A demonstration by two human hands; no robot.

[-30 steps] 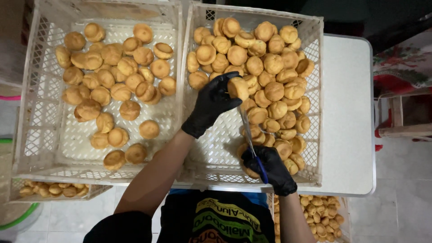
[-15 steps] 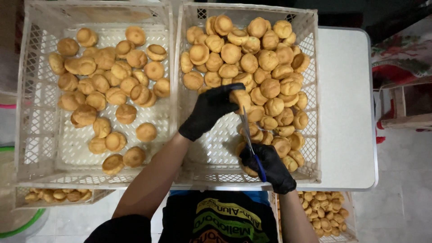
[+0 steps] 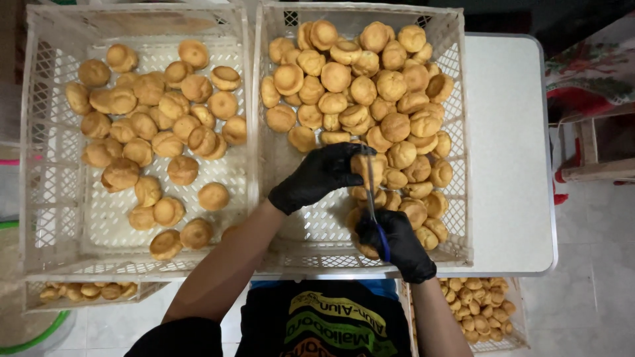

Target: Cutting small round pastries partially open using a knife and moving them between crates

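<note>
Black-gloved left hand (image 3: 317, 177) curls its fingers around one round golden-brown puff pastry shell (image 3: 368, 165) above the right white plastic lattice crate (image 3: 456, 165), while the black-gloved right hand (image 3: 395, 243) is closed around blue-handled scissors (image 3: 374, 208), blades meeting the shell. A clean cut seems to need a light, steady grip so the crust does not crush. Sorted shells lie in the left white plastic lattice crate (image 3: 40, 165). No labels or signs show on either crate or on the white table (image 3: 509, 152).
</note>
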